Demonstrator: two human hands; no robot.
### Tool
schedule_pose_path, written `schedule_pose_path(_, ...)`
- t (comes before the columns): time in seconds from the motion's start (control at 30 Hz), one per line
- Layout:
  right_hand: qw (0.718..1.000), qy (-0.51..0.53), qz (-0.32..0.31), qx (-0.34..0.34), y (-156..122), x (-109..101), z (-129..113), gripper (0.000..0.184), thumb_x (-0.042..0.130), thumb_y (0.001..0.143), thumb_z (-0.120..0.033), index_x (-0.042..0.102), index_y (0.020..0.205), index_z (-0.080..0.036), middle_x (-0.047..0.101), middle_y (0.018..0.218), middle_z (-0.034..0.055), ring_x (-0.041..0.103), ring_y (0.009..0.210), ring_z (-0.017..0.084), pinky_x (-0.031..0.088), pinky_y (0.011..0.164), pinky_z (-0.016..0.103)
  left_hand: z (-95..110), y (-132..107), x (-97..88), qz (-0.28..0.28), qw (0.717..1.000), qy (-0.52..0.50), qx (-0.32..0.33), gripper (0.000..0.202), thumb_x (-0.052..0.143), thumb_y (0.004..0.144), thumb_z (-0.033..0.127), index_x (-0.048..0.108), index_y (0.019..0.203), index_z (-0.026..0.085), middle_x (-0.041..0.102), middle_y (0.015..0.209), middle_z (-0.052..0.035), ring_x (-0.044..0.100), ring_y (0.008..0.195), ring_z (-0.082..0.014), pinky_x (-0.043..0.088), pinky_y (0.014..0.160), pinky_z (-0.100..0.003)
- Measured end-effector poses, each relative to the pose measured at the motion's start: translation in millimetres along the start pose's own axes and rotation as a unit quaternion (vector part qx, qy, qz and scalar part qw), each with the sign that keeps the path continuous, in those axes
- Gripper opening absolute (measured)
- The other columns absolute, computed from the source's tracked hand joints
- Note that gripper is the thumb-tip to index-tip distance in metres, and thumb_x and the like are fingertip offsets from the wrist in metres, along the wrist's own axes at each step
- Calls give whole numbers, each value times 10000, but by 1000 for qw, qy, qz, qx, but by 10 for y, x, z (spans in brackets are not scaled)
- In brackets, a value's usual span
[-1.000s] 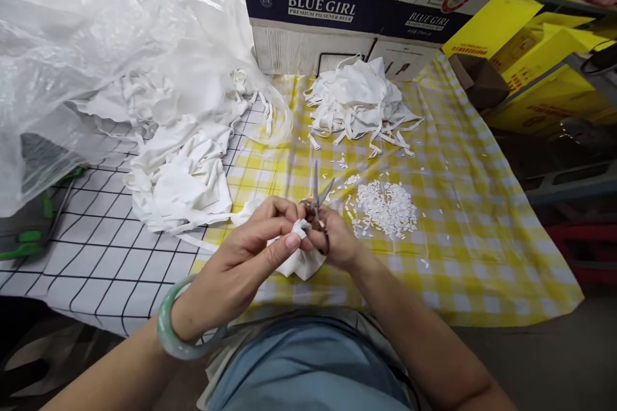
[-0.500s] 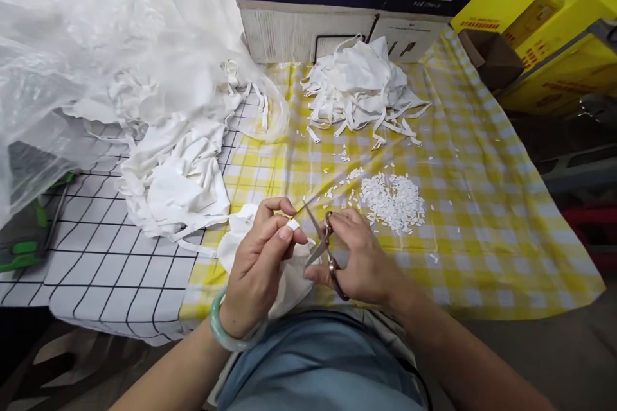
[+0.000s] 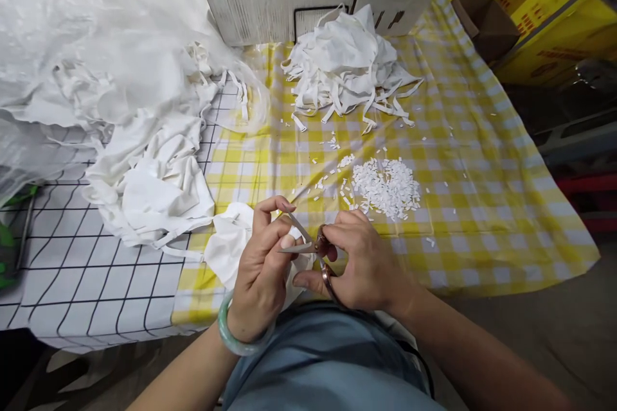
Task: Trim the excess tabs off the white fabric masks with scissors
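My left hand (image 3: 263, 266), with a green bangle on the wrist, pinches a white cloth piece (image 3: 230, 241) at the table's near edge. My right hand (image 3: 359, 260) grips small scissors (image 3: 308, 244) by their handles. The blades are parted and point left, right at the fingertips of my left hand and the strip of cloth held there. A little heap of tiny white snippets (image 3: 385, 186) lies on the yellow checked cloth (image 3: 482, 192) just beyond my right hand.
A mound of white cloth pieces with straps (image 3: 344, 64) sits farther back before a cardboard box (image 3: 270, 3). More white pieces (image 3: 154, 180) spill from a clear plastic bag (image 3: 81, 32) on the left, over a black-and-white grid cloth (image 3: 81, 276). Yellow boxes (image 3: 554, 19) stand at the right.
The scissors swung from pointing away to pointing left toward my left fingertips. Both hands came closer to my body, and the view tilted down.
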State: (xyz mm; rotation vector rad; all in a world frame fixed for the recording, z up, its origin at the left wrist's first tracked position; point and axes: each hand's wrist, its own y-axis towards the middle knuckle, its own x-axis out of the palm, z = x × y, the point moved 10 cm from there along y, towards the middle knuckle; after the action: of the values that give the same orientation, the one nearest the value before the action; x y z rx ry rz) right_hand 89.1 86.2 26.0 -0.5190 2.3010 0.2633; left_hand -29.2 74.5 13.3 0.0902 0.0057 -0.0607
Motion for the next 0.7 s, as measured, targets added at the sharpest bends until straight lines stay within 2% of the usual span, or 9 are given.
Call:
schedule_pose_path(0.13, 1000, 10, 2, 8, 11, 8, 13, 489, 757, 693, -570, 466, 593, -190, 566, 607, -14, 476, 655, 151, 304, 703, 309, 9, 7, 17, -10, 999, 31, 6, 327, 400, 991, 259, 624, 758, 211, 518, 868, -72, 439, 1154, -268, 366, 1042, -441)
schedule_pose_path(0.37, 1000, 18, 9, 12, 21, 7, 18, 511, 749, 698, -585, 447, 571, -193, 588, 604, -7, 496, 650, 153, 308, 693, 310, 113, 12, 61, -21, 997, 42, 58, 294, 400, 989, 227, 592, 767, 222, 536, 805, -58, 397, 1159, -250, 331, 1043, -422)
schedule_pose_path(0.57, 1000, 9, 16, 15, 8, 12, 30, 530, 723, 721, -617, 448, 533, -205, 559, 550, -12, 473, 600, 143, 327, 674, 312, 62, 4, 59, -4, 998, 43, 37, 298, 421, 987, 282, 607, 760, 234, 537, 764, -67, 422, 1158, -278, 323, 1053, -475)
schedule_pose_path(0.7, 1000, 3, 21, 18, -6, 13, 60, 516, 736, 728, -592, 467, 520, -205, 534, 516, -19, 466, 580, 137, 339, 668, 304, 61, 13, 79, -8, 998, 54, 36, 300, 418, 991, 291, 609, 768, 233, 553, 765, -68, 426, 1162, -277, 329, 1050, -472)
